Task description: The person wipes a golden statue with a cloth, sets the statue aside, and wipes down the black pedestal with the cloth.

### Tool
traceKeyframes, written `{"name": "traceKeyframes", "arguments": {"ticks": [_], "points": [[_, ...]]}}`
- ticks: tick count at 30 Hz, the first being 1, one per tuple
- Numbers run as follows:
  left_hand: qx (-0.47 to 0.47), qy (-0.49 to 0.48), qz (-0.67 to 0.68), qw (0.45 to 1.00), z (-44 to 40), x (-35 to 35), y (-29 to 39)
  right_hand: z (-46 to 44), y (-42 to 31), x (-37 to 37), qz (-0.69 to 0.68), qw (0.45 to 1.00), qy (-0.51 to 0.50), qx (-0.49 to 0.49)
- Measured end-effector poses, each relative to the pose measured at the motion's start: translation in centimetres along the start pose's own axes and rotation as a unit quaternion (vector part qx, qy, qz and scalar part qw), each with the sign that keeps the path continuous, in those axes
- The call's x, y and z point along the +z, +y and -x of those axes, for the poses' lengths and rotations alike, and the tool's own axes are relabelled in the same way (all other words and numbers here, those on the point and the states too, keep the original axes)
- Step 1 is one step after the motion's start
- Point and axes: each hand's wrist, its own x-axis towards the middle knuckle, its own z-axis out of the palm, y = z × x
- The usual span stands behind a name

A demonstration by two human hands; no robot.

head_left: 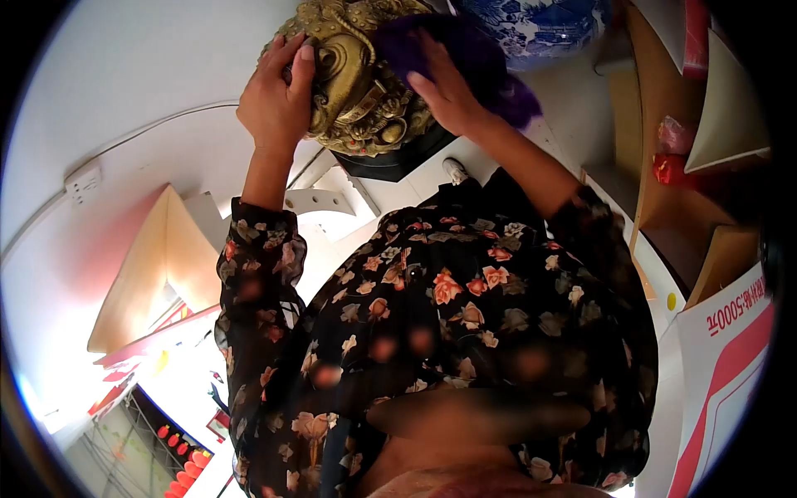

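Observation:
A gold-coloured toad statue with a bumpy, ornate surface stands at the top of the view on a dark base. My left hand grips its left side, fingers curved over the edge and thumb on top. On the statue's right side lies a fuzzy purple cloth, partly hanging off. My right hand holds this cloth against the statue with its palm down, fingers long and thumb apart. Part of the statue is hidden under the cloth and both hands.
A blue-and-white porcelain vessel stands behind the cloth. Along the right are brown shelving, a red packet and a printed board. A power strip is on the left wall, above an open carton.

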Motion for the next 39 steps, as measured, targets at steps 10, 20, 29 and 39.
{"name": "traceKeyframes", "arguments": {"ticks": [10, 20, 29, 39], "points": [[0.0, 0.011, 0.026, 1.0, -0.2, 0.0, 0.2, -15.6, 6.4, 4.4, -0.004, 0.964, -0.221, 0.147], [-0.063, 0.025, 0.013, 0.998, 0.0, -0.4, 0.8, -8.7, 7.7, 3.5, 0.004, 0.989, -0.102, 0.11], [-0.013, 0.068, 0.015, 0.997, 0.8, -1.3, -0.2, -8.4, -11.1, -2.7, -0.245, 0.946, -0.207, 0.042], [0.087, 0.115, 0.0, 0.99, 0.3, -2.6, 1.1, -22.2, -6.2, 6.9, 0.286, 0.864, -0.412, -0.052]]}}
